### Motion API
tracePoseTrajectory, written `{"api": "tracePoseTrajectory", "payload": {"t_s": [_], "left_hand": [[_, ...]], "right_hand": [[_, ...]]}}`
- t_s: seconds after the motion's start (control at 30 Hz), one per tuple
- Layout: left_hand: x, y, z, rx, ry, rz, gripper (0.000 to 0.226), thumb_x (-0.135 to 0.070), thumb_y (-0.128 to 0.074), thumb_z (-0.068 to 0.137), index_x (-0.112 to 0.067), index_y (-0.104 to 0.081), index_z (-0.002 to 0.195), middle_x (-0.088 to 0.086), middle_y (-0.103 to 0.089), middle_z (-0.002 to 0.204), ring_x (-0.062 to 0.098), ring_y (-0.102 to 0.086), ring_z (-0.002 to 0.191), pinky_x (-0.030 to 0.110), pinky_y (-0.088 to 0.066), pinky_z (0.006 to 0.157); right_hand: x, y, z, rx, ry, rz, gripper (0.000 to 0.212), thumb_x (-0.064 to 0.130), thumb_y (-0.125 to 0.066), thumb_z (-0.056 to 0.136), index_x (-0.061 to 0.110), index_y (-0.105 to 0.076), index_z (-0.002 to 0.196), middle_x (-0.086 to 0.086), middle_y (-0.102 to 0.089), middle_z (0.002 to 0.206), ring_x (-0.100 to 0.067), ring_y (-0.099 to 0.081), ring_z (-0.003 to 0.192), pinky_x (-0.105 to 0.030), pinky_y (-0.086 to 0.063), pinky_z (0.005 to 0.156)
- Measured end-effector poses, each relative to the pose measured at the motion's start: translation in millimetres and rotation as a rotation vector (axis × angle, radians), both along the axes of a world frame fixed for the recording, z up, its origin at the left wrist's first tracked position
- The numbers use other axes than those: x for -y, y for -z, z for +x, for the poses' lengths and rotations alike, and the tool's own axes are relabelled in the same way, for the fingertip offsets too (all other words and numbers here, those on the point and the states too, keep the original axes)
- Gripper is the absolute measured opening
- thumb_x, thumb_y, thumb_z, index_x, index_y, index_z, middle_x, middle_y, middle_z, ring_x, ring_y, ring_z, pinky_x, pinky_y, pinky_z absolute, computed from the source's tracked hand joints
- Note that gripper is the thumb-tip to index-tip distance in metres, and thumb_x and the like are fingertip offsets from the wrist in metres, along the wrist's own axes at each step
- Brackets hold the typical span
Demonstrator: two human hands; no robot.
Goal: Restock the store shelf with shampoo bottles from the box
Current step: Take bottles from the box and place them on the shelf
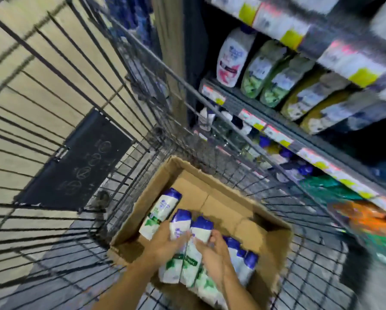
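An open cardboard box [223, 198] sits inside a wire cart and holds several white shampoo bottles with blue caps and green labels. My left hand [165, 242] grips one bottle [178, 222] near its top. My right hand [212, 253] grips the bottle [201, 229] beside it. Both bottles are lifted slightly above the others. Another bottle [160, 211] lies tilted at the box's left side. More bottles [243, 262] stand at the right of the box. The store shelf [277, 135] rises on the right with similar bottles [263, 68] lined up.
The wire cart's walls [80, 90] surround the box, with a dark placard [80, 166] hung on the left side. The far half of the box is bare cardboard. Lower shelves on the right hold small bottles [286, 157] and green and orange packs [366, 215].
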State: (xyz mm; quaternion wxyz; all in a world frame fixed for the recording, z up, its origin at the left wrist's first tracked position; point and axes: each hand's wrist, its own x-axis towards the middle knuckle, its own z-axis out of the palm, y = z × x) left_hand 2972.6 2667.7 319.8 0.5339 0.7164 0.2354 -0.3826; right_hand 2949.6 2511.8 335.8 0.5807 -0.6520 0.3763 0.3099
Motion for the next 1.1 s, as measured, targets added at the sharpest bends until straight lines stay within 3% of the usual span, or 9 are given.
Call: {"api": "tracePoseTrajectory", "payload": {"t_s": [0.1,0.2,0.3,0.4,0.47,0.67,0.8,0.93,1.1], "left_hand": [[24,-38,8,-0.054,-0.072,-0.028,0.108,-0.069,-0.074,0.062,-0.02,-0.028,0.146,-0.002,-0.049,0.143,0.018,-0.051,0.128,0.04,-0.043,0.106],[63,-107,19,0.028,-0.02,-0.059,0.085,-0.037,-0.069,0.085,-0.011,-0.017,0.148,0.008,-0.053,0.137,0.018,-0.056,0.119,0.023,-0.049,0.08],[104,-177,17,0.194,0.03,-0.049,0.026,-0.024,-0.064,0.09,-0.023,-0.045,0.108,-0.012,-0.06,0.083,-0.011,-0.062,0.07,0.012,-0.048,0.06],[167,-269,-2,0.455,0.048,-0.053,0.05,-0.062,-0.072,0.071,-0.034,-0.049,0.106,-0.009,-0.065,0.091,0.008,-0.064,0.086,0.035,-0.052,0.081],[211,-320,-9,0.591,0.04,-0.087,0.054,-0.056,-0.075,0.069,-0.031,-0.053,0.112,-0.005,-0.067,0.101,0.019,-0.062,0.097,0.041,-0.049,0.091],[354,-480,-17,0.847,0.176,-0.237,0.057,-0.061,-0.081,0.056,-0.037,-0.06,0.104,0.003,-0.072,0.11,0.018,-0.068,0.099,0.037,-0.051,0.089],[426,-554,-16,0.965,0.287,-0.314,0.047,-0.047,-0.074,0.075,-0.028,-0.055,0.114,0.0,-0.073,0.108,0.024,-0.066,0.094,0.033,-0.048,0.082],[464,-605,-2,1.067,0.349,-0.323,0.046,-0.05,-0.075,0.072,-0.032,-0.056,0.11,0.008,-0.071,0.097,0.018,-0.06,0.078,0.026,-0.046,0.067],[485,-652,23,1.172,0.392,-0.197,0.044,-0.041,-0.07,0.076,-0.041,-0.043,0.111,0.005,-0.056,0.068,0.013,-0.058,0.064,0.023,-0.048,0.061]], "right_hand": [[30,-49,6,0.08,0.036,0.063,0.025,0.005,-0.065,0.089,0.024,-0.061,0.105,-0.006,-0.072,0.1,-0.017,-0.068,0.091,-0.018,-0.053,0.078],[72,-103,15,0.219,-0.015,0.097,0.031,-0.003,-0.061,0.089,0.019,-0.061,0.111,-0.005,-0.072,0.102,-0.019,-0.069,0.093,-0.015,-0.053,0.072],[119,-158,18,0.373,-0.071,0.071,0.027,0.005,-0.065,0.087,0.027,-0.061,0.102,0.003,-0.073,0.103,-0.003,-0.068,0.088,-0.016,-0.051,0.077],[192,-233,8,0.517,-0.069,0.055,0.02,0.006,-0.065,0.089,0.024,-0.062,0.098,0.013,-0.071,0.092,0.006,-0.064,0.08,-0.004,-0.044,0.067],[245,-286,-2,0.605,-0.066,0.033,0.019,0.016,-0.069,0.087,0.02,-0.061,0.104,0.01,-0.072,0.096,0.005,-0.065,0.088,-0.006,-0.044,0.075],[396,-442,-38,0.879,-0.024,-0.09,0.058,0.054,-0.073,0.067,0.038,-0.051,0.119,0.008,-0.068,0.117,-0.005,-0.065,0.104,-0.037,-0.048,0.101],[467,-515,-54,1.054,0.042,-0.202,0.033,0.04,-0.072,0.081,0.039,-0.058,0.111,0.015,-0.071,0.104,0.005,-0.064,0.095,-0.018,-0.05,0.086],[496,-555,-46,1.149,0.105,-0.321,0.07,0.058,-0.066,0.072,0.028,-0.05,0.133,0.004,-0.062,0.128,-0.009,-0.062,0.111,-0.033,-0.051,0.095],[501,-589,-21,1.258,0.163,-0.284,0.036,0.024,-0.064,0.091,0.033,-0.052,0.123,0.016,-0.066,0.109,0.009,-0.061,0.096,-0.01,-0.052,0.074]]}}
